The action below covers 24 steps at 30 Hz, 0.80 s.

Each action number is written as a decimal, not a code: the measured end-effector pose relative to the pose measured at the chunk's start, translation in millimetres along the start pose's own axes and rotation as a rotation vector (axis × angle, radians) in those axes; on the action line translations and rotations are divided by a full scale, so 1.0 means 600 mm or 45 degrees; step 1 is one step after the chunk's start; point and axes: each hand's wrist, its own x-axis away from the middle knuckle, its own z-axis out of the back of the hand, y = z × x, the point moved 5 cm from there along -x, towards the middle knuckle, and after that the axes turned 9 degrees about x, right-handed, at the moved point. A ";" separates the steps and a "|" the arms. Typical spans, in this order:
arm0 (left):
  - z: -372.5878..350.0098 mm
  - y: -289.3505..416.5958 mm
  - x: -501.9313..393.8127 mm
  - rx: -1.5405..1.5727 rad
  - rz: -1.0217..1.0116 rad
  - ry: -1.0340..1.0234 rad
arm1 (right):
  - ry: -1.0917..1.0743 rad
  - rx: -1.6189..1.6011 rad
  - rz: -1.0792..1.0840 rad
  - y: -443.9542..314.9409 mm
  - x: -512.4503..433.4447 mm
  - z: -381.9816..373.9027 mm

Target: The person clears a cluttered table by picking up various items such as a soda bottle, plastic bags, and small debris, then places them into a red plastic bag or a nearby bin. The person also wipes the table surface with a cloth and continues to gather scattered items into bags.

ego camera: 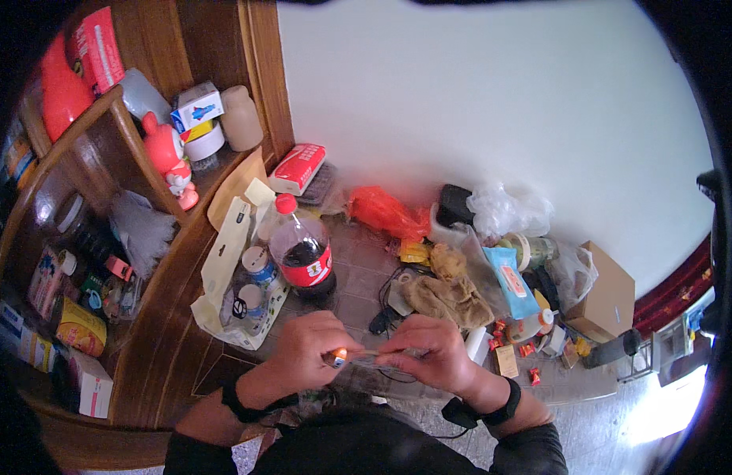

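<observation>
My left hand (306, 347) is curled around a small orange-ended object (336, 357), only the end of which shows. A thin, pale strip (370, 352) spans the gap between my two hands. The thumb and fingers of my right hand (428, 350) pinch its other end, with what looks like clear plastic below. What the strip is cannot be made out. Just beyond my left hand stands a large cola bottle (306, 261) with a red cap, partly full. An opened cream carton (223, 279) beside it holds small lidded jars (256, 261).
Past my right hand lie a brown fuzzy cloth (449, 297), a blue wipes pack (511, 282), a red plastic bag (386, 211) and red-wrapped sweets (535, 375). A cardboard box (603, 291) stands at right. Wooden shelves (164, 297) full of goods curve along the left; a wall (490, 89) rises behind.
</observation>
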 end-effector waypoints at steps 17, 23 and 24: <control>0.079 0.006 0.064 -0.007 0.004 0.178 | 0.249 -0.019 -0.051 -0.031 -0.011 0.046; 0.085 0.003 0.081 0.023 0.034 0.310 | 0.284 0.035 -0.089 -0.031 -0.003 0.049; 0.084 0.005 0.083 0.029 0.023 0.311 | 0.293 0.010 -0.118 -0.027 -0.001 0.053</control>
